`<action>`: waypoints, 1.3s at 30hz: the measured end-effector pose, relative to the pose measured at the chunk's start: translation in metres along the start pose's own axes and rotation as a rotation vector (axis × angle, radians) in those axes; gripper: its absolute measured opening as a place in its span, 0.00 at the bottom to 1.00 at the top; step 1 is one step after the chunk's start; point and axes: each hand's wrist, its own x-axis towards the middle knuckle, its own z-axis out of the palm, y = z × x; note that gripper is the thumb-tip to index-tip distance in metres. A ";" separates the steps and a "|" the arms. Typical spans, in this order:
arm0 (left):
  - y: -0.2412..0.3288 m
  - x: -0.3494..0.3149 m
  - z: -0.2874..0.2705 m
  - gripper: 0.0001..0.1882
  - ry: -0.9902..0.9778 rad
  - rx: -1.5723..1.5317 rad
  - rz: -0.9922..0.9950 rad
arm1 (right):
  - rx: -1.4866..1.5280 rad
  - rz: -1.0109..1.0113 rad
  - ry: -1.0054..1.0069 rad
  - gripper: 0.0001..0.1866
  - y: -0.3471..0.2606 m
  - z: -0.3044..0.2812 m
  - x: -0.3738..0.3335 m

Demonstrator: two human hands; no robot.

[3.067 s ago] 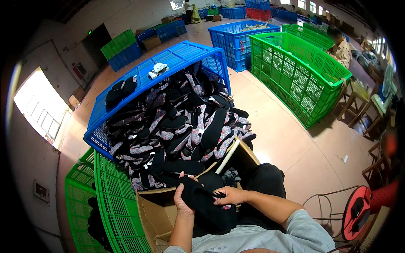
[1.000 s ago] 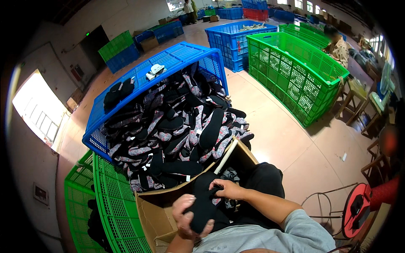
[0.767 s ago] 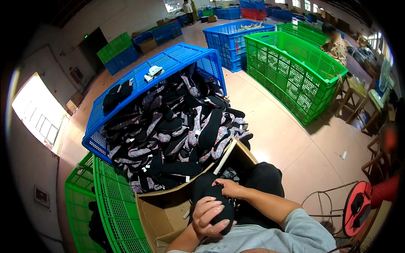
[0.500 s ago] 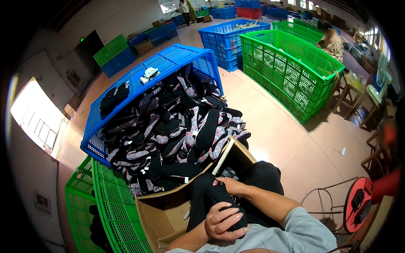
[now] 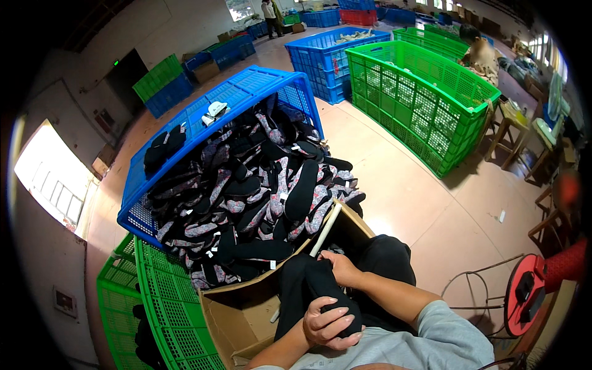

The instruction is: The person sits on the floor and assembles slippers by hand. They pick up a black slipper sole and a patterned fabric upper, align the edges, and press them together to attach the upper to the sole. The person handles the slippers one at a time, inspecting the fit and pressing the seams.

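Note:
Over my lap I hold a black cloth slipper (image 5: 323, 282), one rounded end toward my body. My left hand (image 5: 331, 324) is wrapped round its near end with the fingers curled over the top. At the far end, my right hand (image 5: 341, 269) pinches the edge; its fingertips are partly hidden. Just beyond my knees is a heap of similar slippers (image 5: 246, 185), black with flowered grey and pink fabric. They spill out of a blue plastic crate (image 5: 225, 83) lying on its side.
A cardboard box (image 5: 231, 320) stands open at my left knee, with a pale rod (image 5: 327, 229) beside the heap. Green crates (image 5: 169, 302) stand left, another green crate (image 5: 425, 105) far right. A red reel (image 5: 524, 296) is at my right. A person (image 5: 483, 61) sits beyond.
The slipper has turned slightly in my hands, and my right hand has shifted a little up and to the right along its far end. My left hand keeps its grip.

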 end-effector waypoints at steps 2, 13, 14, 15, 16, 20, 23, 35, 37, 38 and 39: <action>-0.002 -0.004 0.004 0.24 -0.001 0.018 0.007 | 0.029 -0.056 -0.025 0.13 -0.004 -0.003 0.000; -0.022 0.012 -0.042 0.25 0.170 0.112 -0.172 | 0.515 0.234 -0.015 0.09 -0.012 0.001 -0.001; -0.025 0.011 -0.046 0.26 0.234 0.131 -0.177 | 0.687 0.322 -0.016 0.10 -0.021 -0.002 -0.002; -0.027 0.011 -0.049 0.27 0.298 0.150 -0.182 | 0.731 0.282 0.032 0.15 -0.025 -0.004 -0.001; -0.022 0.012 -0.052 0.29 0.309 0.150 -0.235 | 0.745 0.331 0.093 0.16 -0.024 -0.005 0.002; 0.000 0.018 -0.060 0.35 0.320 0.061 -0.314 | 0.930 0.410 0.100 0.14 -0.005 0.003 0.009; -0.011 0.013 -0.045 0.34 0.345 0.023 -0.200 | 1.185 0.483 0.013 0.15 -0.005 0.007 0.003; -0.030 -0.020 -0.043 0.34 0.309 0.024 -0.495 | 1.191 0.451 0.135 0.20 -0.005 -0.004 0.013; -0.034 -0.025 -0.042 0.34 0.308 0.044 -0.493 | 1.148 0.470 0.132 0.19 0.002 -0.002 0.015; -0.036 -0.025 -0.044 0.32 0.326 0.009 -0.526 | 1.120 0.466 0.161 0.19 -0.003 -0.001 0.015; -0.037 -0.022 -0.049 0.26 0.333 -0.013 -0.552 | 1.092 0.463 0.189 0.18 -0.008 0.000 0.014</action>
